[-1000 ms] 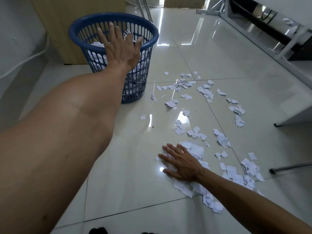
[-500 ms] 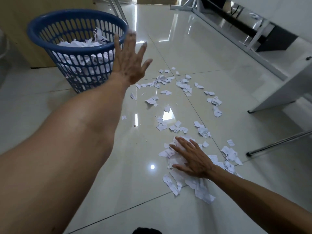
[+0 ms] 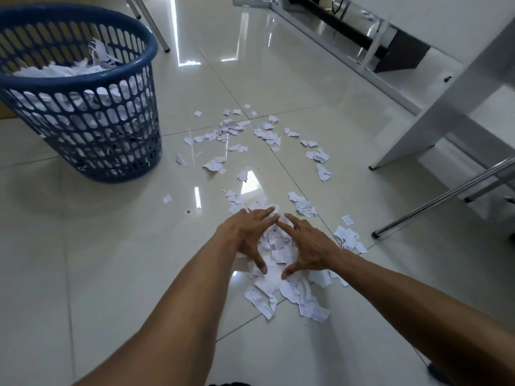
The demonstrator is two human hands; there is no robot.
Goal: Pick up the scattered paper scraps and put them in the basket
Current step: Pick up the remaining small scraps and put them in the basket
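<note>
White paper scraps (image 3: 266, 133) lie scattered over the glossy tiled floor, with a thicker heap (image 3: 278, 249) near me. My left hand (image 3: 245, 232) and my right hand (image 3: 308, 246) rest on either side of that heap, fingers spread and fingertips nearly touching at the far side, cupping the scraps between them. Neither hand has lifted anything. The blue plastic basket (image 3: 117, 135) stands at the upper left, holding a mound of white scraps, well apart from both hands.
White table legs (image 3: 434, 118) and a chrome chair leg (image 3: 440, 201) stand to the right of the scraps. Another metal leg (image 3: 153, 26) rises behind the basket. A black bar on a white frame (image 3: 348, 37) runs along the far right.
My left hand has come down from the basket rim to the floor heap, opposite my right hand. My right hand has turned from flat on the scraps to cupping them.
</note>
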